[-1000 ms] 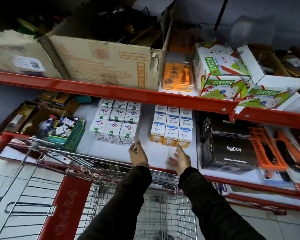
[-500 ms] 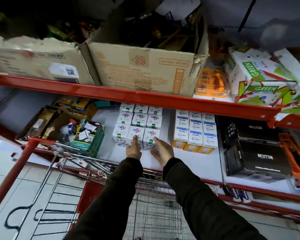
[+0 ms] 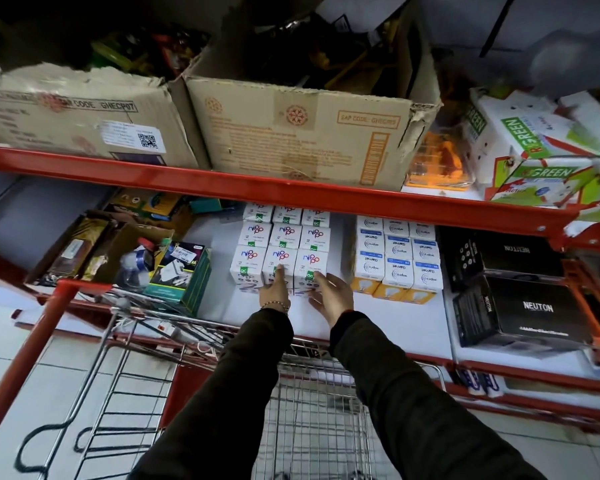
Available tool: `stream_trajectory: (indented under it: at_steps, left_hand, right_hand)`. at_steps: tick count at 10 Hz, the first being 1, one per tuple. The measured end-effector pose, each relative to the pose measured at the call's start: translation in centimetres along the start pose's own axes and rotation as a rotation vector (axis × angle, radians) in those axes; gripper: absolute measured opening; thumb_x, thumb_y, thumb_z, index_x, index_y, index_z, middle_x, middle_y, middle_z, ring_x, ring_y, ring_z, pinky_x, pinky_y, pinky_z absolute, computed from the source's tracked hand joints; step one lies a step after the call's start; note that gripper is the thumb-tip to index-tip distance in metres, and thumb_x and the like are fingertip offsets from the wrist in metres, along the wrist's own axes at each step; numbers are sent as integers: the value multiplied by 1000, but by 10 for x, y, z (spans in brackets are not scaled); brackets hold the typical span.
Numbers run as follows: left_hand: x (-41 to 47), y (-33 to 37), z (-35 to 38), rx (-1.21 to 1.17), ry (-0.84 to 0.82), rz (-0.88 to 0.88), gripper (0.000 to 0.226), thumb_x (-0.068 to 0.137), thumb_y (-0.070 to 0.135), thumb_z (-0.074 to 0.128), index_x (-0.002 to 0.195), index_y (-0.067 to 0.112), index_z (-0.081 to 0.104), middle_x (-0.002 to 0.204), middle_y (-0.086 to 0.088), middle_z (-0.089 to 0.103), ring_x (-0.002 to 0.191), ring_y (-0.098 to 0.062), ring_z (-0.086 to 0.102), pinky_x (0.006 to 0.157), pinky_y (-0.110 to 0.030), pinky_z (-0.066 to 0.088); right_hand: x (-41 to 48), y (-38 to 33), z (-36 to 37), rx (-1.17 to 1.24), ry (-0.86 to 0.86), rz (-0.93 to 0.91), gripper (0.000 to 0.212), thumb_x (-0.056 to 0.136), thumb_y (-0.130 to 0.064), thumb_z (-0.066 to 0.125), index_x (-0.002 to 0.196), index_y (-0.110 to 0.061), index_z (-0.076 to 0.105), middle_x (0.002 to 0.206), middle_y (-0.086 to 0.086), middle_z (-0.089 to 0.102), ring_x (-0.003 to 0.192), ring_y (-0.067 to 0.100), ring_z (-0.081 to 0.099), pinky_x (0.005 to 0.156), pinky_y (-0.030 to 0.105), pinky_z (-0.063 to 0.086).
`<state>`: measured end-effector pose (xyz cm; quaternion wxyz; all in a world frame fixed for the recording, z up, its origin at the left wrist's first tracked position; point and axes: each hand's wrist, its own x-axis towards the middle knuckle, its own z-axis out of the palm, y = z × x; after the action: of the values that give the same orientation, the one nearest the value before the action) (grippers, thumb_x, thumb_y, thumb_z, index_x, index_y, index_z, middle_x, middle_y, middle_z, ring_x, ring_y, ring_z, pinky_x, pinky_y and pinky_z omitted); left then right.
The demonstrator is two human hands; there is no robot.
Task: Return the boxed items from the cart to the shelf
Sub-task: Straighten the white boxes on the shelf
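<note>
A block of small white boxes with purple lettering [image 3: 284, 244] stands in rows on the white middle shelf [image 3: 388, 323]. My left hand [image 3: 276, 289] rests a finger against the front of the middle box in the front row. My right hand [image 3: 331, 294] is beside it, fingers spread, touching the front right box. Neither hand holds anything. To the right stands a second block of white, blue and yellow bulb boxes [image 3: 399, 259]. The wire cart [image 3: 312, 420] is below my arms; its basket looks bare where visible.
Black Neuton boxes [image 3: 523, 306] sit at the right of the shelf. A teal box [image 3: 182, 271], a bottle and brown cartons crowd the left. The red beam [image 3: 291, 192] of the upper shelf overhangs, with large cardboard cartons [image 3: 302, 133] and green-white boxes [image 3: 541, 157] above.
Both hands moved left from the gap in front of the bulb boxes to the front row of the white purple-lettered boxes. The view shifted left and closer.
</note>
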<state>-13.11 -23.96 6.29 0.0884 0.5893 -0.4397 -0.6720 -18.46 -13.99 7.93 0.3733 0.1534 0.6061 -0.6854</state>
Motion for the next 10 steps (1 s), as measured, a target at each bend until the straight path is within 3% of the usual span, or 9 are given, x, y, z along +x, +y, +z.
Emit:
stream_trajectory:
  at_steps: [1,2,3,4,6,7,8,9,10]
  left_hand:
    - [2,-4,0,14,-23,52,66,92,53,51,134,3,48,137,-25,54,125,-38,55,102,-42,48]
    - [-10,-10,-2,40,-24,69,75,87,60,51,135,2,47,137,-24,53,124,-38,55,105,-46,47]
    - [-23,-25,4,-13,-1,100,65,89,56,52,131,6,48,137,-21,55,126,-38,54,110,-52,43]
    - [-46,-42,14,-40,1,119,50,92,46,56,125,9,54,132,-23,59,125,-38,55,109,-53,42]
    - [-94,-86,60,-36,-77,99,37,91,38,59,116,11,63,129,-19,63,124,-43,55,108,-54,44]
    - [-113,-107,97,-4,-109,119,28,90,34,61,110,14,65,125,-20,66,120,-45,57,104,-57,44]
    - [-135,-121,139,1,-150,162,8,91,25,63,96,19,64,119,-27,66,115,-44,61,102,-58,44]
    - [-169,-124,180,-3,-229,200,4,90,23,64,86,25,65,109,-28,67,96,-27,64,103,-55,45]
    - [-197,-130,216,35,-324,225,19,91,28,64,107,18,68,111,-12,68,97,-23,60,104,-50,46]
  right_hand:
    - [-2,3,-9,-127,-36,-24,60,89,-37,67,140,-14,47,135,9,58,114,27,59,96,39,51]
    - [-11,2,-20,-146,-46,-53,56,90,-41,64,138,-15,49,128,7,58,118,29,55,95,40,50]
    - [-21,1,-38,-123,-25,-45,47,93,-40,61,133,-17,51,122,6,54,121,32,54,97,42,51]
    - [-36,0,-68,-87,-1,-24,35,94,-36,60,125,-22,53,126,3,52,117,31,55,96,42,51]
    - [-59,-3,-159,45,118,-25,40,96,-29,58,132,-12,50,128,9,51,113,33,55,89,40,52]
    - [-65,-9,-212,143,241,-33,37,98,-23,54,131,-7,51,134,18,50,101,32,58,82,40,51]
    - [-68,-24,-263,281,366,-46,25,101,-20,47,120,-5,52,129,26,52,76,27,57,68,38,52]
    - [-68,-42,-308,405,475,-83,36,102,-17,40,134,-2,44,119,18,47,86,33,58,86,45,51]
    - [-67,-60,-338,456,594,-154,52,97,-20,49,146,-21,32,125,16,48,81,28,60,83,42,53]
